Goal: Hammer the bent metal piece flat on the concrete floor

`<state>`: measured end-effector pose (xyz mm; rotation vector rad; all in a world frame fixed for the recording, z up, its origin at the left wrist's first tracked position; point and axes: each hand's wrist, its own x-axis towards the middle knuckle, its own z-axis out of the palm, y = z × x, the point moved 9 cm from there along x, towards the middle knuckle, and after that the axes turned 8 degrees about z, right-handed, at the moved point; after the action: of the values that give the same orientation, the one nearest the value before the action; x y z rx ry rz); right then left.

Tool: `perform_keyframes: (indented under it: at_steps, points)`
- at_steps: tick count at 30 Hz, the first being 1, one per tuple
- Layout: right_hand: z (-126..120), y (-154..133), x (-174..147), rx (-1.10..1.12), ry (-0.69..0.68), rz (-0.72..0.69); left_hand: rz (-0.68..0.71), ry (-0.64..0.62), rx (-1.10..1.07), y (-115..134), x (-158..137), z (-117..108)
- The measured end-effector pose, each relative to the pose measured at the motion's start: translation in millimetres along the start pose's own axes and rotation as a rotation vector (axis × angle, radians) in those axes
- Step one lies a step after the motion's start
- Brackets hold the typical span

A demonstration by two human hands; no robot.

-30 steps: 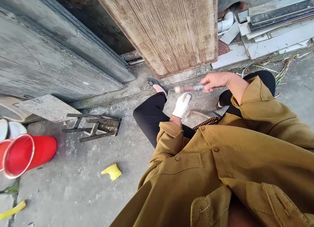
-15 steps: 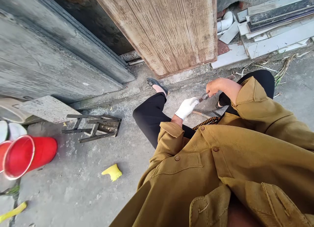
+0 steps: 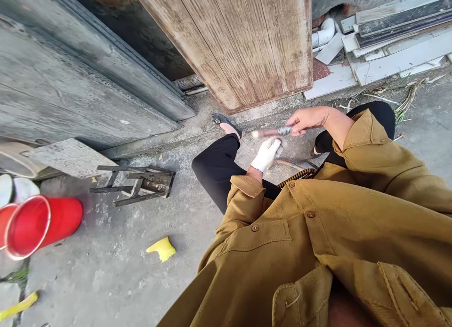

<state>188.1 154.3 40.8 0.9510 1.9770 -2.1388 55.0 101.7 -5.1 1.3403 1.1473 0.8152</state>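
My right hand (image 3: 304,120) closes round a long brown, silver-banded rod (image 3: 269,132), likely for control; my white-gloved left hand (image 3: 266,154) half-curls, contents unclear.

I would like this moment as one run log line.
bare right hand: grips brown rod with silver wrapping | white-gloved left hand: near rod, fingers blurred | concrete ground: yellow jagged piece

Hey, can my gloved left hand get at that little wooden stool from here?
Probably not without leaning or shifting: the wooden stool lies well off to the left, and the bent left leg is between it and the left hand.
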Motion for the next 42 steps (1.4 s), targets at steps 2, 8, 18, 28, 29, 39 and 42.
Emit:
perform_keyframes:
  at_steps: [2, 8, 18, 28, 29, 39, 42]
  points:
    - [-22, -12, -4, 0.205, 0.243, -0.115, 0.001, -0.011, 0.009, 2, -1, 1]
    - [-57, 1, -10, 0.174, 0.761, 0.074, 0.002, -0.056, 0.078, 5, 2, 2]
    - [-10, 53, 5, -0.777, 0.133, 0.722, -0.105, -0.181, 0.003, -5, -6, 16]
    - [-2, -1, -10, -0.178, -0.002, 0.098, -0.071, -0.024, -0.140, -3, -2, -3]
    - [-7, -7, -10, -0.115, 0.060, 0.022, -0.064, -0.020, -0.172, -2, -1, -2]
    - [-22, -24, -14, 0.195, 0.251, -0.182, -0.045, -0.037, -0.163, -16, 8, 4]
    - [-30, -24, -16, 0.258, 0.349, -0.154, -0.031, 0.027, -0.254, -23, 12, -1]
